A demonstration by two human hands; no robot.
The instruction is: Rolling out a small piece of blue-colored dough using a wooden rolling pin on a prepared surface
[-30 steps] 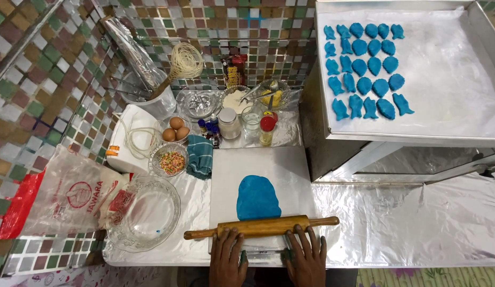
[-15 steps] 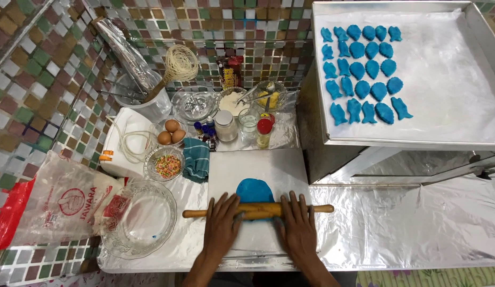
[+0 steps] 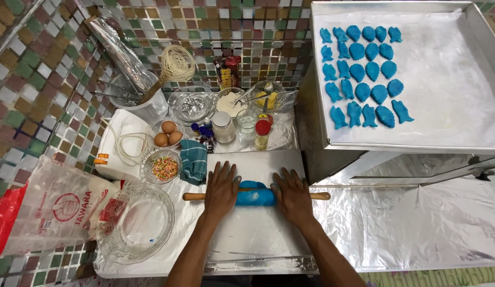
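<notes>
A wooden rolling pin lies across a sheet of blue dough on a white board. My left hand presses flat on the pin left of the dough. My right hand presses flat on the pin to the dough's right. The fingers of both hands are spread and stained blue at the tips. Most of the dough is hidden under the pin and between my hands.
A baking tray with several blue fish-shaped dough pieces sits raised at the right. Left of the board: an empty glass bowl, a bowl of sprinkles, eggs, a teal cloth, a flour bag. Jars and small bowls line the tiled wall.
The rolling pin has travelled away from me, from the board's near edge up over the blue dough. Both hands moved forward with it.
</notes>
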